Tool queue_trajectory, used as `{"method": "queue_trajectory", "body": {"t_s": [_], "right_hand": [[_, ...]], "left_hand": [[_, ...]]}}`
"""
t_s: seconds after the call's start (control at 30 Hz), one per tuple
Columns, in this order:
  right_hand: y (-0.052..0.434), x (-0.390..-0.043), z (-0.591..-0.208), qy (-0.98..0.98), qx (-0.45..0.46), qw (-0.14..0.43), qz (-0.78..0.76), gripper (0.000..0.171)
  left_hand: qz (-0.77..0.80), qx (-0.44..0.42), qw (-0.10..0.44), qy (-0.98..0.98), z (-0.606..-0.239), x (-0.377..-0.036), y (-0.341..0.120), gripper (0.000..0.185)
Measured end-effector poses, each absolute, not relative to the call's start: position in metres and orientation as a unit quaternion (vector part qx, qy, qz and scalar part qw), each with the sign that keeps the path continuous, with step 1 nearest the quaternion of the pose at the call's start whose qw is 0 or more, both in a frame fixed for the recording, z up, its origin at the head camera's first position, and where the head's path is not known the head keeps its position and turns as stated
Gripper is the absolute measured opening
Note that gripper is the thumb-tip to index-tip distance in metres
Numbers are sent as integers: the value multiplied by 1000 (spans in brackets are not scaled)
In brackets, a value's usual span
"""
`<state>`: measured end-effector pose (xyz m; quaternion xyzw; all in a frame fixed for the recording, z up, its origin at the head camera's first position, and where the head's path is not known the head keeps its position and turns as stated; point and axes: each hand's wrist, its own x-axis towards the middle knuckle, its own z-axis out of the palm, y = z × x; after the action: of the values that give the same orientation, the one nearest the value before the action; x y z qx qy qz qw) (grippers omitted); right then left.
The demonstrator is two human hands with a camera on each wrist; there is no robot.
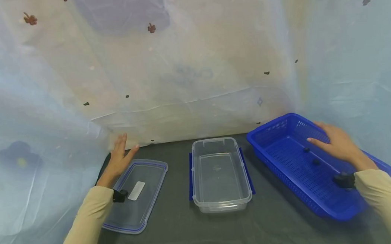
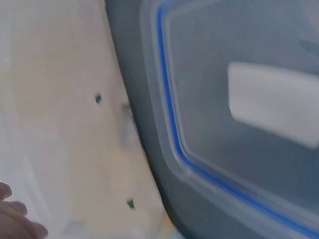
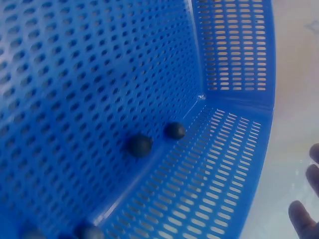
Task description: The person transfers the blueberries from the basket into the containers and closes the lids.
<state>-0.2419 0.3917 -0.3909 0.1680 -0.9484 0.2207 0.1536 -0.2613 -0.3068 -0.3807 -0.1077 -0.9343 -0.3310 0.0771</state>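
My left hand (image 1: 118,160) is held with straight, spread fingers above the far left edge of a clear lid (image 1: 152,180); the lid has a blue seal and a white label (image 1: 136,191). Over the right-hand rim of a blue perforated basket (image 1: 279,169) is my right hand (image 1: 339,145), its fingers loosely extended. In the right wrist view the fingertips (image 3: 301,219) show apart from the basket's wall. Several small dark round balls (image 3: 139,145) lie low in the basket along one side. Between the hands stands a clear plastic container (image 1: 217,173) without its lid.
Blue strips (image 1: 247,171) show along both long sides of the container. A dark cloth (image 1: 175,227) covers the table. Pale patterned plastic sheeting (image 1: 192,62) hangs behind and on both sides, close to the lid and the basket.
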Motion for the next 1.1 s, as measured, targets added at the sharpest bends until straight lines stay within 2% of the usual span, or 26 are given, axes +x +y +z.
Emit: {"method": "queue_trajectory", "body": {"t_s": [0.17,0.43,0.67,0.87,1.1], "right_hand": [[394,-239,-399,-948,124,161,247,55],[402,-236,-418,-944,79,119,297,46],[400,-238,-428,-933,24,18,360,61],[399,-239,-431,-940,12,8,340,60],[406,-235,-440,-940,26,-13,339,54]], "left_hand": [[-388,-114,102,-909,-384,-259,-289,76],[-506,-119,66,-852,-394,-253,-261,72],[-577,-137,60,-803,-409,-246,-238,65],[-626,-172,44,-760,-431,-246,-216,62],[-644,-180,20,-743,-449,-235,-188,67]]}}
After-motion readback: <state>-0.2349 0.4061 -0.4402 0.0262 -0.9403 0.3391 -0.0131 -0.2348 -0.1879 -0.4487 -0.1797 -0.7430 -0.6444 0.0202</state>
